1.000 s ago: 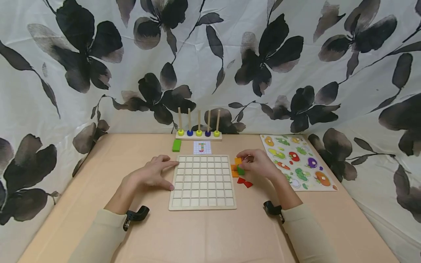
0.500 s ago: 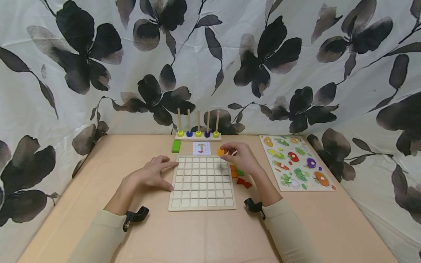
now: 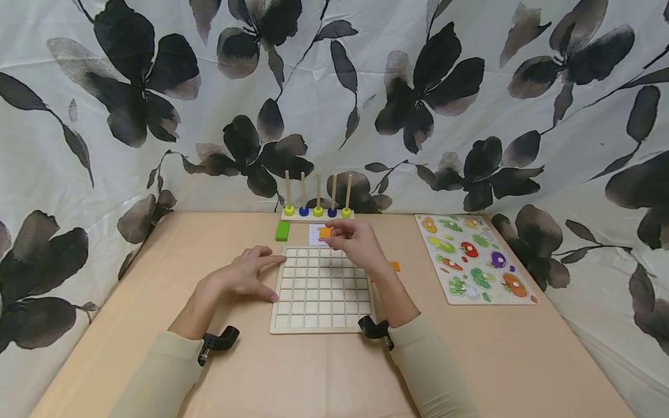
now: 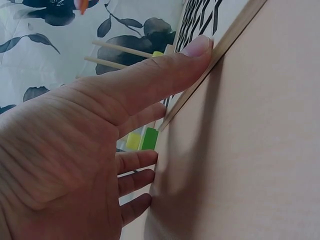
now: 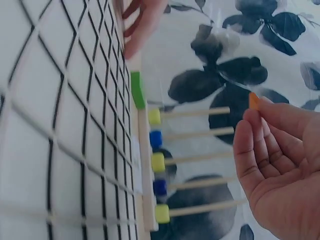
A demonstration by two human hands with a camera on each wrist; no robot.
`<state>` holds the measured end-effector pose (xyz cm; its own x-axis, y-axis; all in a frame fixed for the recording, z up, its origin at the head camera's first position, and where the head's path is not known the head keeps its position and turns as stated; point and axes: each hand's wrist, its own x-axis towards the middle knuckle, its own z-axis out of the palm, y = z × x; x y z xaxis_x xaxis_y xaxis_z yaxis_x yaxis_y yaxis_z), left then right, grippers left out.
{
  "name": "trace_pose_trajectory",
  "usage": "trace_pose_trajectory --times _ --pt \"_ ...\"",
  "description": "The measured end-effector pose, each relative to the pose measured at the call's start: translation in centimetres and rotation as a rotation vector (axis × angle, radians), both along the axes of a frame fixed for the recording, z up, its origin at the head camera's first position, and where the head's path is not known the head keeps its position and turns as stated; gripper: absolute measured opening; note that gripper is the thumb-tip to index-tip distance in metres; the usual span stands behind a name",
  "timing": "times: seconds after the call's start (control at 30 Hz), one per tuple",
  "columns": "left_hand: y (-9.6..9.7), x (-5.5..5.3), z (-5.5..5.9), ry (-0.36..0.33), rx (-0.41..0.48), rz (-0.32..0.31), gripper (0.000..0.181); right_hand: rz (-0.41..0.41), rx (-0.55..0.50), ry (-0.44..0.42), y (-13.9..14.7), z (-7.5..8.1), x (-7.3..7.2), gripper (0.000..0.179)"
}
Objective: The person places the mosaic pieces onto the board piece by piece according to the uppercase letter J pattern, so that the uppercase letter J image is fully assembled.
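The left hand point(image 3: 237, 274) is left of the middle of the frame. Its thumb and pointing finger are spread apart, and their tips touch the left edge of the board. A green block point(image 3: 282, 231) lies just past the board's top left corner. Near it, at the middle of the frame, is a peg stand point(image 3: 310, 217) with five sticks and a yellow or blue ring low on each. The pale board point(image 3: 313, 321) lies flat just below the middle of the frame, with lots of little squares on it. A small card point(image 3: 314, 235) sits between the stand and the board. The orange piece point(image 3: 324, 232) is up in the air near the middle of the frame and covers part of the card. The right hand point(image 3: 355, 241) pinches it between thumb and fingertips. Another orange bit point(image 3: 395, 266) pokes out from behind the right wrist, on the table point(image 3: 324, 377). Right of the middle lies a sheet of fruit and veggie pictures point(image 3: 491, 295). A white cloth point(image 3: 334, 87) with dark flowers hangs across the top.
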<state>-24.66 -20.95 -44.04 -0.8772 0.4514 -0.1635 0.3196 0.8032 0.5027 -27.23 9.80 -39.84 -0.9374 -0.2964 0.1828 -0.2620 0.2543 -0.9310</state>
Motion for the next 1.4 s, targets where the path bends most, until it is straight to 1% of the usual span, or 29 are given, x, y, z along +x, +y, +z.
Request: trace_pose_trajectory --times 0.17,0.37,0.53,0.63,0.8,0.97,1.1,1.3,1.4 --pt "0.1 0.1 0.1 0.002 -0.012 0.001 0.097 0.012 -0.100 -0.068 -1.3 -0.4 0.3 0.032" --pt "0.2 0.2 0.0 0.005 -0.016 0.002 0.098 -0.003 -0.167 -0.095 -2.0 -1.5 0.3 0.034" --pt "0.2 0.2 -0.1 0.005 -0.013 0.002 0.097 -0.029 -0.220 -0.150 -2.3 -2.6 0.0 0.035" --pt "0.2 0.1 -0.1 0.009 -0.014 0.002 0.097 -0.032 -0.229 -0.178 -2.4 -3.4 -0.4 0.033" --pt "0.2 0.2 -0.1 0.004 -0.010 0.005 0.097 -0.014 -0.194 -0.183 -2.3 -4.3 -0.6 0.028" --pt "0.2 0.2 -0.1 0.002 -0.010 0.006 0.096 -0.023 -0.120 -0.160 -2.3 -5.5 -0.9 0.026" --pt "0.3 0.1 -0.1 0.000 -0.012 0.002 0.096 -0.021 -0.068 -0.165 -2.3 -6.6 -1.0 0.025" --pt "0.2 0.1 -0.1 0.004 -0.016 0.000 0.096 -0.018 -0.026 -0.148 -2.4 -7.4 -1.1 0.025" --pt "0.2 0.0 -0.2 0.012 -0.022 -0.005 0.096 -0.005 0.016 -0.132 -2.4 -7.7 -1.2 0.026"
